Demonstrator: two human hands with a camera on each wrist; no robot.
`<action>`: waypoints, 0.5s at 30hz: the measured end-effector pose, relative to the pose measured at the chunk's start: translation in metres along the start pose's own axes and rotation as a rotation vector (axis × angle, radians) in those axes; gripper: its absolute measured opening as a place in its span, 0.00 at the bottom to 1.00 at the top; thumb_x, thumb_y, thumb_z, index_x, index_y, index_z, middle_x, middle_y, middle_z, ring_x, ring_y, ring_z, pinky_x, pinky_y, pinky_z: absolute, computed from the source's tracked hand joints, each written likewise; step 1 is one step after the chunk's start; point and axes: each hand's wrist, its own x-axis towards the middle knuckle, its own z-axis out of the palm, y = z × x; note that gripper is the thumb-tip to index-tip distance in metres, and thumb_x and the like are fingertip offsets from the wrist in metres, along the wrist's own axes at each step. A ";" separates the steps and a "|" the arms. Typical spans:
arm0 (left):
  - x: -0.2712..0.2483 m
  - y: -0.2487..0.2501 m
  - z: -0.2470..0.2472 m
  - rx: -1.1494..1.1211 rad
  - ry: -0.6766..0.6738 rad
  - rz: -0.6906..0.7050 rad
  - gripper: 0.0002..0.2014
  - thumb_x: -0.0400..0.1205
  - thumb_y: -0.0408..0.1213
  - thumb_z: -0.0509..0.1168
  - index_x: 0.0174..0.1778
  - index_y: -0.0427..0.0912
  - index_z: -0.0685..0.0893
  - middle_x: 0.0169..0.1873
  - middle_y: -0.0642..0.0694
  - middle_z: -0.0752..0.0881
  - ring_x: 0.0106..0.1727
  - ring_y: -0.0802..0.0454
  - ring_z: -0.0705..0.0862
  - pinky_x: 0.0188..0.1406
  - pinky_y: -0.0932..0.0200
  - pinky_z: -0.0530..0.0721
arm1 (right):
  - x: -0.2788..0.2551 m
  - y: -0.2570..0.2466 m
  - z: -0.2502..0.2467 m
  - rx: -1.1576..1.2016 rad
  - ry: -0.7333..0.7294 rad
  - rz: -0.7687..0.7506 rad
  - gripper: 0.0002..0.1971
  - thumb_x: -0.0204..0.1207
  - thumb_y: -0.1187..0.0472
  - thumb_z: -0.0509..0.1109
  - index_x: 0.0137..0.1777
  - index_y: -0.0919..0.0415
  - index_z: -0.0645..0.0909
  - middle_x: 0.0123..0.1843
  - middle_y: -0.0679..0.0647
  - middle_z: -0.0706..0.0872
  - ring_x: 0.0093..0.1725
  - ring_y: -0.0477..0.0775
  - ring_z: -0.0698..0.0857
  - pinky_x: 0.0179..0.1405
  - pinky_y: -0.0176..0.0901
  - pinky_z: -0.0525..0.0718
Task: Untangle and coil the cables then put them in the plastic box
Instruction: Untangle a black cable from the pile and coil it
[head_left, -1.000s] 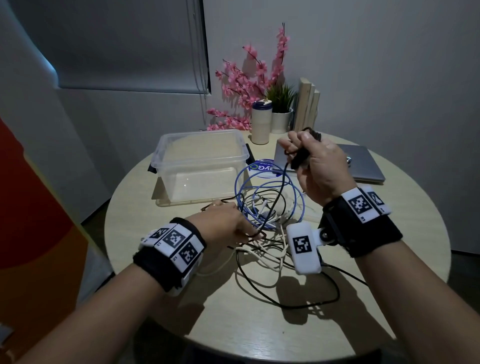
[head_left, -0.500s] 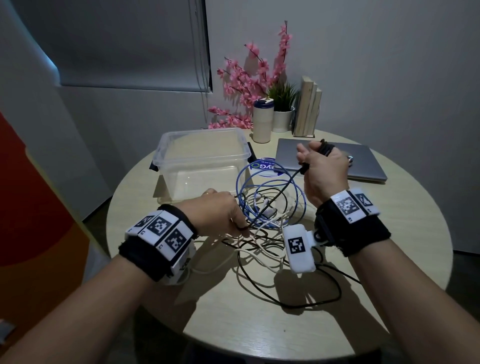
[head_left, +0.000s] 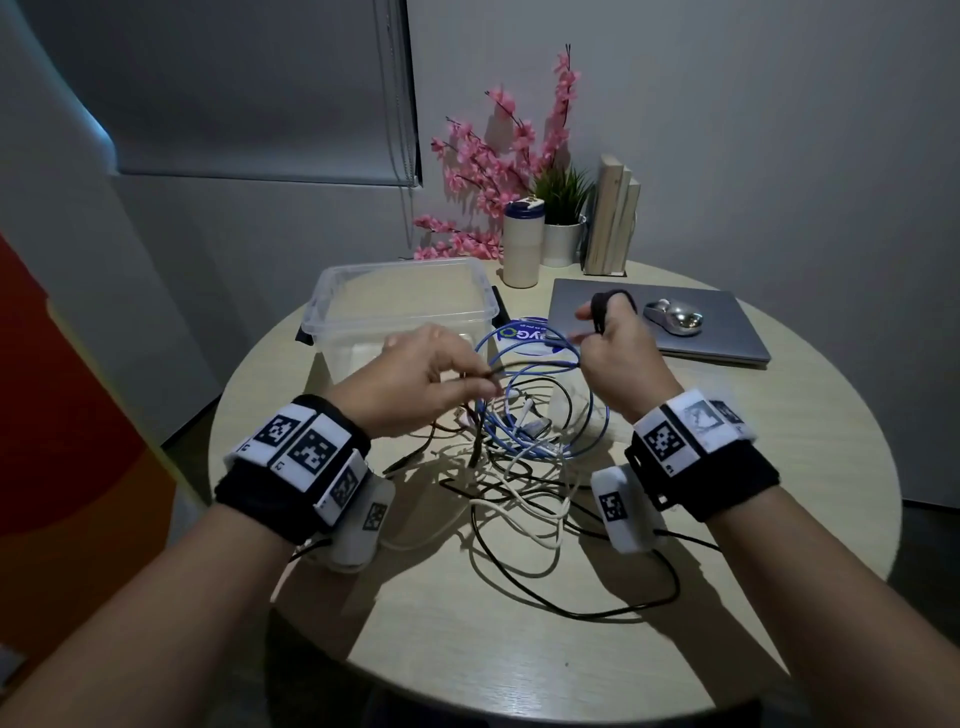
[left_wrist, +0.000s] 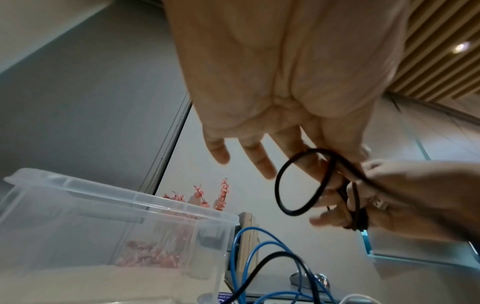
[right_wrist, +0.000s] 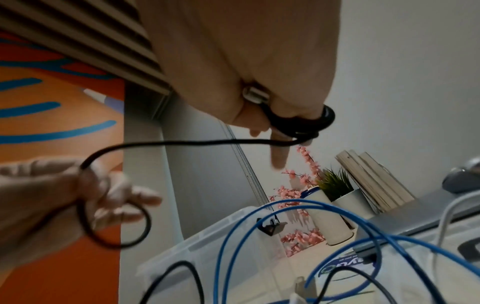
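Several loose cables (head_left: 524, 499) are left tangled on the table (head_left: 519, 649) nearest the body. Above them, a black cable (right_wrist: 182, 142) is pinched by the left hand (head_left: 415, 384) and kept wound in the right hand (head_left: 618, 348), apparently for coiling. Beyond, the plastic box (head_left: 405, 306) is kept open.

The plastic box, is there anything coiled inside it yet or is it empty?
Empty. The plastic box stands open with only its clear bottom showing, while the blue cable and the other cables lie on the table beside it.
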 end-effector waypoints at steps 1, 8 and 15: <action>0.001 -0.001 -0.001 -0.001 0.083 0.001 0.11 0.71 0.66 0.59 0.43 0.73 0.83 0.38 0.67 0.84 0.55 0.59 0.77 0.66 0.34 0.71 | -0.001 0.000 0.001 -0.029 -0.033 -0.001 0.13 0.80 0.70 0.54 0.61 0.60 0.70 0.57 0.59 0.78 0.54 0.58 0.84 0.37 0.45 0.77; 0.012 0.003 -0.003 0.135 0.495 -0.147 0.12 0.85 0.48 0.58 0.35 0.62 0.77 0.40 0.60 0.86 0.56 0.55 0.77 0.54 0.56 0.55 | -0.011 -0.012 0.005 0.043 -0.298 -0.033 0.21 0.82 0.44 0.59 0.49 0.63 0.79 0.38 0.59 0.85 0.36 0.50 0.80 0.37 0.47 0.78; 0.011 0.003 0.010 0.330 0.312 -0.301 0.14 0.87 0.48 0.53 0.43 0.52 0.82 0.46 0.56 0.82 0.64 0.52 0.70 0.67 0.48 0.54 | -0.014 -0.019 0.003 0.338 -0.400 -0.029 0.22 0.85 0.50 0.58 0.28 0.59 0.72 0.21 0.48 0.68 0.20 0.46 0.63 0.23 0.37 0.64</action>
